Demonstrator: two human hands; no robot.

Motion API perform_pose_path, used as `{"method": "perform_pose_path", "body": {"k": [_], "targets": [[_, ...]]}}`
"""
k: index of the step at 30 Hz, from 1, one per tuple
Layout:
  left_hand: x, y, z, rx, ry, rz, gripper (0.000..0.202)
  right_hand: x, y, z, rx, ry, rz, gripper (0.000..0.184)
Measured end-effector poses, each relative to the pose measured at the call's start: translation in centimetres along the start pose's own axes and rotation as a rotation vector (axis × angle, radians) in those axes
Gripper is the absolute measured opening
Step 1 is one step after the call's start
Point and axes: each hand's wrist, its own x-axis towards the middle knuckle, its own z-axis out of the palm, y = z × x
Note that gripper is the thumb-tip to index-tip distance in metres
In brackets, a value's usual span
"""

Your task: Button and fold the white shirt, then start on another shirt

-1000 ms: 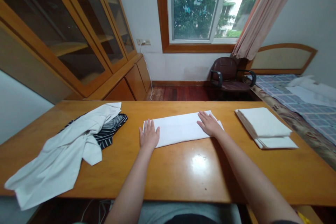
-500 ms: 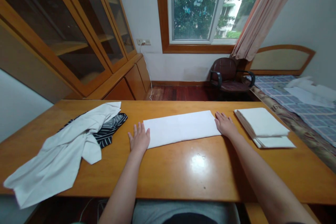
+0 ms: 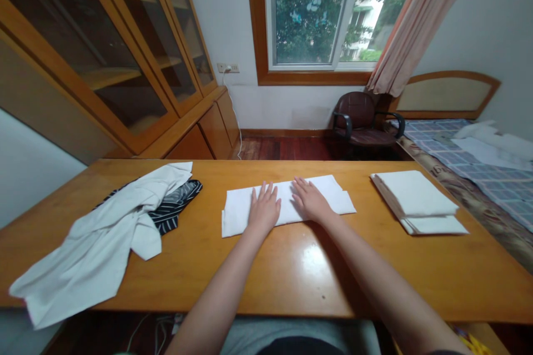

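A white cloth [image 3: 237, 208], folded into a long flat strip, lies across the middle of the wooden table [image 3: 266, 272]. My left hand [image 3: 265, 208] rests palm down on its left half, fingers spread. On the right half lies my right hand [image 3: 310, 199], also flat with its fingers stretched out. Small layers of the strip stick out at both its ends. A stack of folded white cloth [image 3: 416, 194] sits to the right. At the left, a loose white cloth [image 3: 100, 238] is heaped over a black-and-white striped cloth [image 3: 177, 205].
A glass-fronted cabinet [image 3: 137, 55] stands at the left beyond the table. Behind the table are a dark red office chair [image 3: 358, 122] and a window [image 3: 312, 11] with a pink curtain [image 3: 425, 22]. A bed [image 3: 478, 155] is at the right.
Both hands have moved inward from the ends of the folded white cloth to lie flat on top near its middle. The other cloths stay where they were.
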Motion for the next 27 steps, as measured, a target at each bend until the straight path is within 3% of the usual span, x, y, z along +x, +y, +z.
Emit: {"method": "perform_pose_path", "body": {"k": [3,7,16,22,27], "targets": [[0.4,1.1,1.5,-0.018,-0.038,0.024,0.054,0.3,-1.2,1.0,-0.003,-0.068,-0.037,0.054],[0.5,0.0,2.7,-0.006,-0.042,0.054,0.056,-0.4,0.8,1.1,-0.034,-0.114,0.098,0.058],[0.1,-6.1,1.6,0.012,-0.134,0.011,0.059,-4.3,7.2,-0.1,-0.105,-0.156,0.415,0.065],[-0.8,-10.7,1.1,0.042,-0.091,-0.166,0.057,-7.0,8.1,-0.6,-0.091,-0.142,0.480,0.064],[-1.9,-12.6,0.7,0.057,-0.089,-0.266,0.056,-8.5,7.9,-0.2,-0.109,-0.107,0.501,0.067]]}}
